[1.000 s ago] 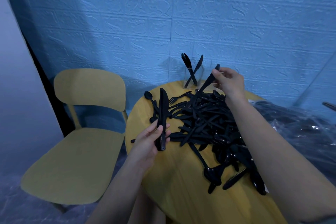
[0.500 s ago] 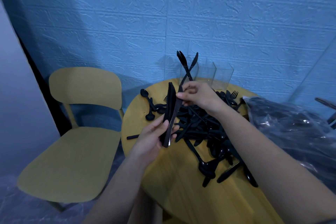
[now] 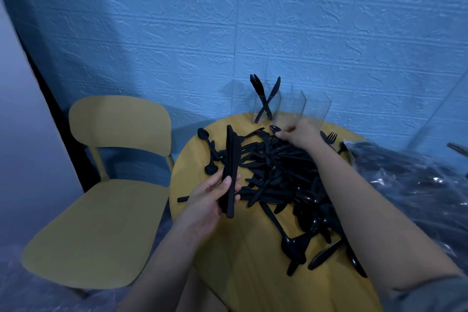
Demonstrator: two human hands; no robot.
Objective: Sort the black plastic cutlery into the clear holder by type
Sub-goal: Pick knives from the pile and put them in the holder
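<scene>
Your left hand (image 3: 211, 200) grips a stacked bundle of black knives (image 3: 231, 172), thumb on one side and fingers curled round the other, holding it nearly upright above the near-left part of the round wooden table (image 3: 243, 261). Your right hand (image 3: 300, 135) reaches across to the far edge of the cutlery pile (image 3: 286, 177), fingers bent down onto the pieces next to a small spoon (image 3: 274, 128); the hand is blurred, so you cannot tell whether it pinches anything. The pile of black forks, knives and spoons sprawls over the middle and right of the table. The clear holder (image 3: 291, 107) stands at the far edge against the blue textured wall (image 3: 228, 20); its left compartment has a few knives (image 3: 264, 99) crossed and leaning in it, blades up. A fork (image 3: 330, 137) lies just right of your right hand, and two spoons (image 3: 209, 152) lie apart from the pile on the left. A yellow chair (image 3: 101, 197) stands left of the table, and crinkled clear plastic wrap (image 3: 410, 180) lies to the right.
</scene>
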